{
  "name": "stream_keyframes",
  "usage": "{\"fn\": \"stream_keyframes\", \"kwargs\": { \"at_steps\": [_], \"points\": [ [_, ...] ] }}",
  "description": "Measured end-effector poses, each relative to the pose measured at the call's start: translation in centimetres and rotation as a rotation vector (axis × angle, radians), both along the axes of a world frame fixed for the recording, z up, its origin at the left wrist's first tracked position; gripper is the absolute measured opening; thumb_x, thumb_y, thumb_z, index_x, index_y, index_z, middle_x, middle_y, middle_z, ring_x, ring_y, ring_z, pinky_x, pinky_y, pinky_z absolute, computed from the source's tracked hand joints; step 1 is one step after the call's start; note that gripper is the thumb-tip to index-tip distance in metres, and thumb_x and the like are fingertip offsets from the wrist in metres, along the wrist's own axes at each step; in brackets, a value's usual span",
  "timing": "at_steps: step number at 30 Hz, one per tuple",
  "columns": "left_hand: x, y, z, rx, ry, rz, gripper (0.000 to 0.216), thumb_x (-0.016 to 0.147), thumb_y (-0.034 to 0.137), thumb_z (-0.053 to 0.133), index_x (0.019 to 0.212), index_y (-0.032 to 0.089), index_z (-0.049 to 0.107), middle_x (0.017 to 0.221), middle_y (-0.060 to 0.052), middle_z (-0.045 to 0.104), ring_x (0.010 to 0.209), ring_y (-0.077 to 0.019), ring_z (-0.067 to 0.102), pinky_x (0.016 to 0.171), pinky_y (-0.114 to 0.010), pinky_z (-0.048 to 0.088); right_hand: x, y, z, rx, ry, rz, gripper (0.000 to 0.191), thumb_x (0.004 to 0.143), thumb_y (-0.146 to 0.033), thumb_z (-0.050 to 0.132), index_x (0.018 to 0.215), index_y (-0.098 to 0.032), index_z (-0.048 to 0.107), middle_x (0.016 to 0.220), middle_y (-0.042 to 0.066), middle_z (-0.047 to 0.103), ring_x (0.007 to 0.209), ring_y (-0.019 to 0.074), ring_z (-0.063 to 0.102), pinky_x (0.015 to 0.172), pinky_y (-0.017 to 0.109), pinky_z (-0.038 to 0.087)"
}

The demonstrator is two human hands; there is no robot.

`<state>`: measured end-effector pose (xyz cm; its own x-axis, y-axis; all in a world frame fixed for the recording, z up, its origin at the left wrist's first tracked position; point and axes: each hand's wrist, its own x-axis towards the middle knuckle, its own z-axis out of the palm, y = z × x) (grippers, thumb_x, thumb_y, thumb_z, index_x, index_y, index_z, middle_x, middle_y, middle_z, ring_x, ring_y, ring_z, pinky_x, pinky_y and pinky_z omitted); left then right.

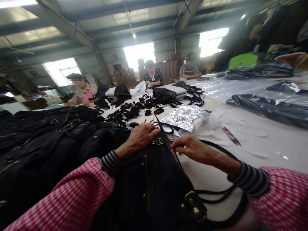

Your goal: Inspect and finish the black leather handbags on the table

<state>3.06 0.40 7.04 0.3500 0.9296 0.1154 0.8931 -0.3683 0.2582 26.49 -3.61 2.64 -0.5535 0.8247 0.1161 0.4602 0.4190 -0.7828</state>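
Observation:
A black bag (134,189) with gold buckles and a zip lies in front of me, its straps trailing to the right. My left hand (141,136) is closed on the bag's upper part, with its fingertips beside a gold buckle (157,141). At the bag's right edge, my right hand (192,149) has curled fingers that seem to pinch the edge; the fingertips are partly hidden. Beyond my hands, a crumpled silver plastic sheet (186,115) rests on the table.
More black bags (43,141) are heaped at left. Small black straps with buckles (130,110) lie scattered ahead. Thread snips (231,136) rest on the white table (284,144) at right, near plastic-wrapped dark bags (269,107). Several co-workers, including one person (154,77), are across the table.

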Motion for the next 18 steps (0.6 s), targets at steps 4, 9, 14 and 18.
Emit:
{"fn": "stream_keyframes", "kwargs": {
  "at_steps": [4, 9, 14, 18],
  "points": [
    [2.9, 4.7, -1.0, 0.017, 0.090, 0.159, 0.056, 0.094, 0.064, 0.045, 0.087, 0.017, 0.073, 0.102, -0.017, 0.072, 0.114, -0.0379, 0.062, 0.093, -0.045, 0.045, -1.6, 4.3, 0.5, 0.391, -0.376, -0.260, 0.028, 0.087, -0.011, 0.055, 0.106, -0.018, 0.075, 0.102, 0.008, 0.076, 0.097, 0.0224, 0.068, 0.084, 0.029, 0.047],
    [4.1, 8.0, -5.1, -0.049, 0.024, 0.241, 0.031, 0.090, 0.046, 0.055, 0.086, 0.018, 0.069, 0.101, -0.013, 0.073, 0.101, -0.0301, 0.067, 0.081, -0.035, 0.047, -3.9, 6.3, -0.5, 0.353, -0.719, -0.250, 0.024, 0.090, -0.016, 0.054, 0.103, -0.015, 0.074, 0.106, 0.016, 0.075, 0.101, 0.0304, 0.071, 0.079, 0.033, 0.048],
    [2.6, 9.0, -6.9, -0.032, -0.066, 0.279, 0.025, 0.096, 0.035, 0.043, 0.095, 0.019, 0.063, 0.105, -0.009, 0.071, 0.096, -0.0231, 0.065, 0.077, -0.031, 0.044, -3.8, 7.0, -0.7, 0.357, -0.714, -0.265, 0.025, 0.092, -0.020, 0.052, 0.101, -0.017, 0.075, 0.105, 0.015, 0.075, 0.097, 0.0295, 0.071, 0.076, 0.032, 0.045],
    [2.3, 9.5, -7.1, -0.034, -0.094, 0.287, 0.026, 0.098, 0.034, 0.040, 0.094, 0.019, 0.061, 0.106, -0.009, 0.071, 0.098, -0.0239, 0.065, 0.079, -0.032, 0.044, -2.4, 7.6, 0.1, 0.389, -0.596, -0.151, 0.022, 0.090, -0.020, 0.054, 0.089, -0.020, 0.076, 0.089, 0.007, 0.075, 0.086, 0.0207, 0.068, 0.073, 0.027, 0.039]
  ]
}}
